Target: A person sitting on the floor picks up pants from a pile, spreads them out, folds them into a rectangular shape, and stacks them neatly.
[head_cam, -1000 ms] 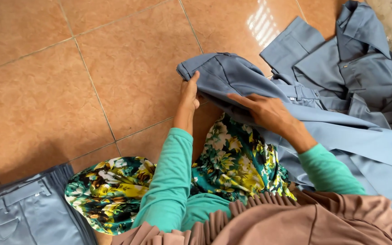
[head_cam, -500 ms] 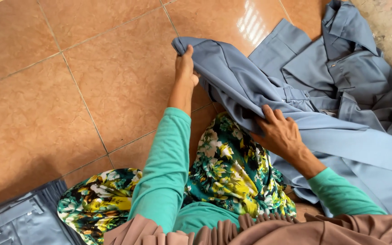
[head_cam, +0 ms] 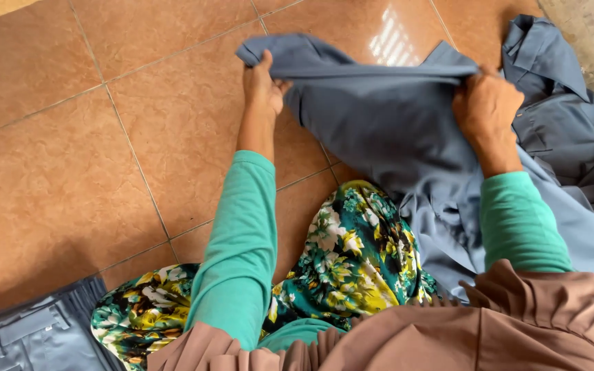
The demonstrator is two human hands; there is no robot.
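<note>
Terracotta floor tiles point(head_cam: 70, 158) with pale grout lines fill the view from above, glossy enough to catch a patch of window light. A person sits on this floor, knees covered by a green and yellow floral skirt point(head_cam: 355, 257), arms in teal sleeves. Both hands grip the upper edge of a grey-blue garment point(head_cam: 386, 130), pulling that edge taut between them so the cloth hangs flat and its lower part drapes across the lap. The left hand point(head_cam: 262, 86) pinches one corner, fingers curled tight around a fold of fabric. The right hand point(head_cam: 487, 106) is a closed fist bunched around the opposite end of the same edge. Just beyond the right hand lies another grey-blue piece, a collared shirt point(head_cam: 558, 103) (crumpled, its collar upturned), touching the held cloth. At the lower left corner, well apart from both hands, rest neatly folded grey trousers point(head_cam: 25, 336), squared and flat on the tiles.
</note>
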